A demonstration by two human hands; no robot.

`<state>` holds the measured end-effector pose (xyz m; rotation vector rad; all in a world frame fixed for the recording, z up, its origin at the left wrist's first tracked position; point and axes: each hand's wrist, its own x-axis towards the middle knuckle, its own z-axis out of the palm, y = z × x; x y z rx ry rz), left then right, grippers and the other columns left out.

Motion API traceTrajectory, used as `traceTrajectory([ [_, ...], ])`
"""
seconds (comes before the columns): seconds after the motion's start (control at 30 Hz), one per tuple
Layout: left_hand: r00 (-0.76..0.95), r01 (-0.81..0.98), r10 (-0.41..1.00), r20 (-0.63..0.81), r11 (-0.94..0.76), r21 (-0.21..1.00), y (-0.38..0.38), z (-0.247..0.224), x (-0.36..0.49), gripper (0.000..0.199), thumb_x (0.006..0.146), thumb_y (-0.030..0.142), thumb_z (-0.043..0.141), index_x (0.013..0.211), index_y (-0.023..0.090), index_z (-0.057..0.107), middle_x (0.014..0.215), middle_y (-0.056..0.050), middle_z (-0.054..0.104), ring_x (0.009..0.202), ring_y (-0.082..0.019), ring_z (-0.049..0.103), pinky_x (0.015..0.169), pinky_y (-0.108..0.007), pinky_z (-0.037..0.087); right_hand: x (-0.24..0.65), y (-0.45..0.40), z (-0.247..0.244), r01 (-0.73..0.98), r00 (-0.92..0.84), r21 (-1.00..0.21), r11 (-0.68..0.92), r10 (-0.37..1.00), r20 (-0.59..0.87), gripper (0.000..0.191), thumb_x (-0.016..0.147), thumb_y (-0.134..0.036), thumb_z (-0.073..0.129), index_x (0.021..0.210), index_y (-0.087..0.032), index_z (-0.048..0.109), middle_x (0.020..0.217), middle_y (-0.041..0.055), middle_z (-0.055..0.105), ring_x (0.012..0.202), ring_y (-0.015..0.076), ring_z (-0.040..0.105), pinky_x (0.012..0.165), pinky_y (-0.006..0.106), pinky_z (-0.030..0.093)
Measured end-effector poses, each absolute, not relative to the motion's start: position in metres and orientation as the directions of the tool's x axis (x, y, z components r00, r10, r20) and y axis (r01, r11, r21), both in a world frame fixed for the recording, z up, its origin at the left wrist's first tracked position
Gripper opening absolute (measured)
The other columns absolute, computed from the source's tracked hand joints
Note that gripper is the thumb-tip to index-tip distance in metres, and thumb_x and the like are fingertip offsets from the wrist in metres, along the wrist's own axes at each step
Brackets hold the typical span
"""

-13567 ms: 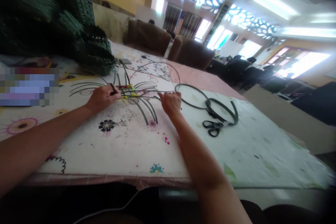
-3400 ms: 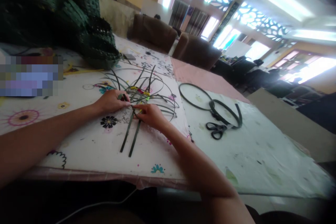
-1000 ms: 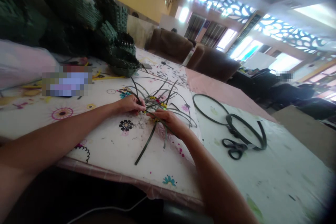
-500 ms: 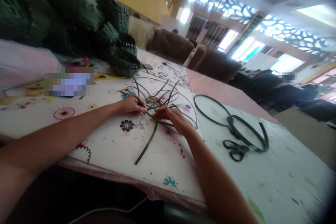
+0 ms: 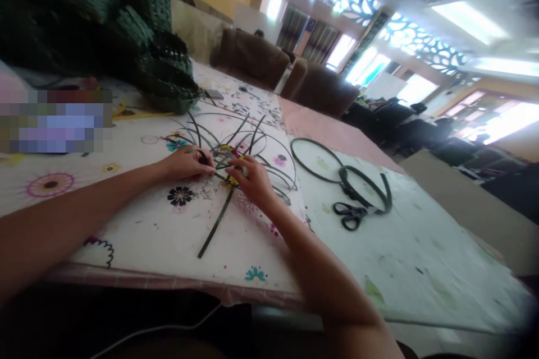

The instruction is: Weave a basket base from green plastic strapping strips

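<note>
Dark green flat weaving strips (image 5: 215, 223) fan out across the flowered tablecloth, crossing at a centre with yellow and red bits. At the left side of that centre, my left hand (image 5: 191, 162) is closed, pinching a green strip between thumb and fingers. My right hand (image 5: 250, 178) lies over the centre from the right, its fingers bent together on the strips; its palm side is hidden. Both hands nearly meet. One long strip points toward the table's front edge, and others curve out at the back and right.
Black-handled scissors (image 5: 349, 215) lie on the pale cloth at right, beside a coil of green strip (image 5: 365, 188) and a thin green hoop (image 5: 315, 160). Dark green woven baskets (image 5: 168, 87) are piled at back left. Brown chairs (image 5: 252, 61) stand behind the table.
The view has turned a little to the right, so everything sits further left. My right hand has shifted over the crossing of the strips, its fingers more bent. My left hand keeps its pinch.
</note>
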<state>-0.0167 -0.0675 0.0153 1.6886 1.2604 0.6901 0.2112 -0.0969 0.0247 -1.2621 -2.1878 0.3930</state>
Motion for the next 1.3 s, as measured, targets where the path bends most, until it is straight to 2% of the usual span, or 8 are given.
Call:
traceTrajectory([
  [0.07,0.319,0.457,0.945,-0.074,-0.085,0.885,-0.07,0.018,-0.016,0.027,0.067,0.042,0.08,0.076,0.019,0.07,0.057,0.002,0.06,0.047,-0.013,0.054,0.044,-0.022,0.04,0.21,-0.1,0.028,0.73,-0.459,-0.366,0.577,0.811,0.363,0.035,0.092,-0.036,0.074,0.124,-0.021,0.075,0.129,0.0136,0.067,0.118,0.0273,0.06,0.101,0.041,0.046],
  [0.13,0.316,0.469,0.946,-0.073,-0.089,0.879,-0.073,0.021,-0.014,0.027,0.067,0.042,0.079,0.077,0.019,0.069,0.055,0.003,0.059,0.046,-0.013,0.053,0.044,-0.022,0.039,0.209,-0.102,0.029,0.76,-0.52,-0.244,0.603,0.789,0.328,0.044,0.087,-0.032,0.08,0.129,-0.022,0.073,0.139,0.0147,0.062,0.13,0.0312,0.052,0.111,0.047,0.039],
  [0.27,0.319,0.476,0.946,-0.066,-0.1,0.874,-0.076,0.023,-0.013,0.027,0.069,0.041,0.077,0.079,0.017,0.069,0.057,0.002,0.061,0.047,-0.012,0.053,0.045,-0.021,0.038,0.206,-0.102,0.029,0.787,-0.556,-0.158,0.597,0.796,0.239,0.039,0.091,-0.021,0.073,0.13,-0.022,0.072,0.125,0.0115,0.068,0.125,0.027,0.056,0.118,0.046,0.03],
  [0.4,0.33,0.477,0.941,-0.076,-0.097,0.874,-0.071,0.017,-0.015,0.03,0.069,0.045,0.078,0.079,0.019,0.069,0.059,0.001,0.063,0.049,-0.014,0.056,0.045,-0.022,0.04,0.203,-0.104,0.031,0.799,-0.558,-0.127,0.587,0.804,0.208,0.03,0.094,-0.018,0.068,0.124,-0.017,0.073,0.116,0.0128,0.069,0.115,0.0261,0.059,0.109,0.04,0.038],
  [0.67,0.391,0.444,0.919,-0.056,-0.135,0.886,-0.064,0.009,-0.019,0.034,0.07,0.049,0.079,0.077,0.017,0.071,0.061,-0.002,0.066,0.05,-0.015,0.058,0.045,-0.022,0.043,0.204,-0.105,0.028,0.774,-0.586,-0.147,0.616,0.785,0.202,0.015,0.097,-0.018,0.061,0.102,-0.017,0.074,0.103,0.0102,0.068,0.101,0.0231,0.058,0.088,0.032,0.044],
  [0.9,0.351,0.438,0.936,0.019,-0.182,0.88,-0.068,0.006,-0.016,0.034,0.071,0.049,0.079,0.078,0.017,0.07,0.077,-0.005,0.072,0.055,-0.015,0.062,0.049,-0.023,0.047,0.204,-0.104,0.021,0.785,-0.583,-0.137,0.604,0.795,0.167,0.022,0.095,-0.013,0.054,0.086,-0.018,0.073,0.094,0.0056,0.065,0.082,0.0179,0.054,0.07,0.029,0.037],
  [1.07,0.367,0.47,0.93,0.031,-0.214,0.856,-0.066,0.008,-0.019,0.031,0.075,0.048,0.077,0.076,0.018,0.07,0.067,-0.003,0.068,0.055,-0.016,0.061,0.051,-0.024,0.047,0.204,-0.103,0.02,0.796,-0.563,-0.173,0.58,0.814,0.141,0.023,0.095,-0.013,0.051,0.087,-0.018,0.073,0.094,0.0055,0.064,0.08,0.0176,0.055,0.069,0.029,0.036],
  [1.3,0.328,0.511,0.944,0.007,-0.184,0.84,-0.064,0.009,-0.018,0.029,0.074,0.047,0.074,0.076,0.018,0.07,0.058,-0.002,0.066,0.049,-0.016,0.058,0.046,-0.024,0.042,0.212,-0.093,0.014,0.673,-0.567,-0.415,0.612,0.787,0.243,0.025,0.088,-0.006,0.053,0.103,-0.017,0.069,0.099,0.0056,0.065,0.09,0.0183,0.059,0.083,0.029,0.043],
])
